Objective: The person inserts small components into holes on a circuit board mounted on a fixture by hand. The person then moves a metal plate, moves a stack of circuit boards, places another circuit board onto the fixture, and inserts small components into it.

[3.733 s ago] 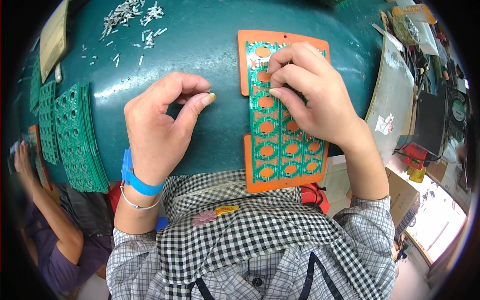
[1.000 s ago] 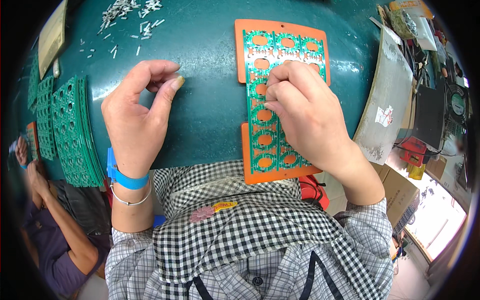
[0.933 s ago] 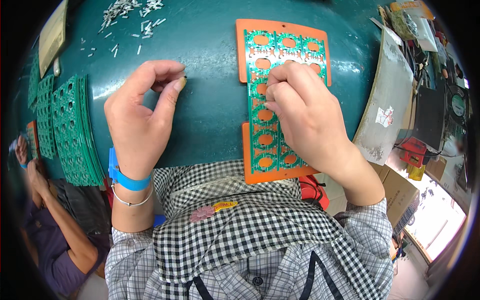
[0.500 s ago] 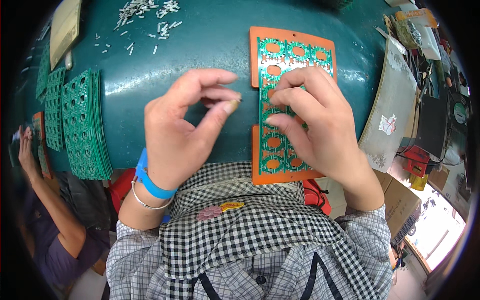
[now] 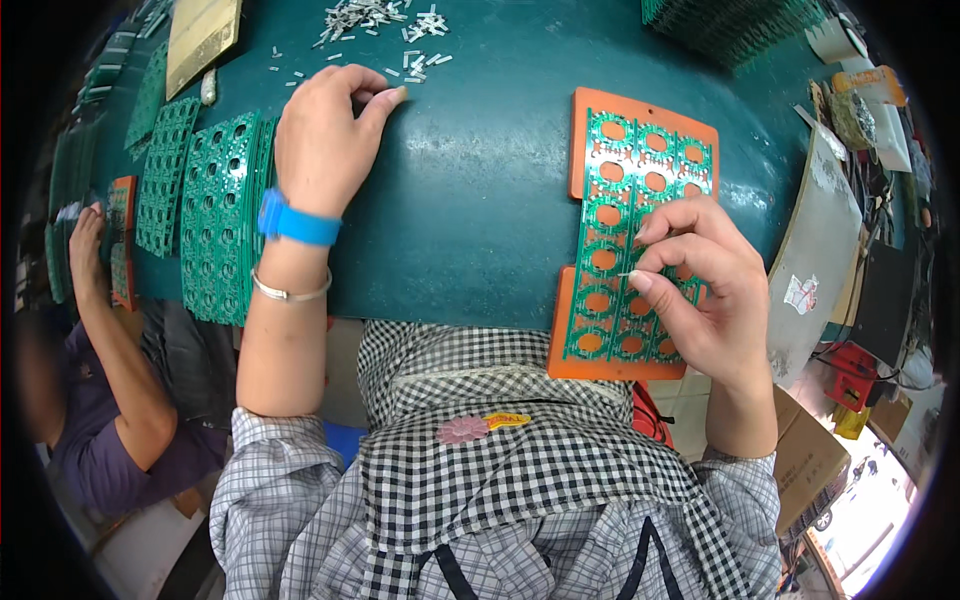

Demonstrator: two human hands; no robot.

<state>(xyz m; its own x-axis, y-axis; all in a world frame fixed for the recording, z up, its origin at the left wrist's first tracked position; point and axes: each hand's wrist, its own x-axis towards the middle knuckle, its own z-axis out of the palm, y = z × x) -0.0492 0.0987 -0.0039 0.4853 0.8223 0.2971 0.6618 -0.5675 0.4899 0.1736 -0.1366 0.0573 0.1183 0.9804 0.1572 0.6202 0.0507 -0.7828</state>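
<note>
My right hand (image 5: 705, 290) is over the green circuit board panel (image 5: 605, 215), pinching a small thin pale component (image 5: 627, 274) between thumb and fingertips. Rows of round cut-outs run along the panel, which lies on an orange holder (image 5: 565, 345). My left hand (image 5: 325, 135), with a blue wrist strap (image 5: 305, 225) behind it, reaches across the table just short of several loose small white pieces (image 5: 414, 65). Its thumb and index finger come together at the tips; what they hold, if anything, is too small to make out.
A pile of small white pieces (image 5: 362, 20) lies at the far side of the green table (image 5: 470, 200). Stacked green panels (image 5: 215, 220) stand to the left, more panels (image 5: 735, 25) at the far right. A co-worker's hand (image 5: 88, 240) is beside another orange holder (image 5: 122, 205).
My left hand has moved away from the panel, up and left toward the loose white pieces. My right hand has drawn back slightly; the pale component now shows at its fingertips. The view has shifted.
</note>
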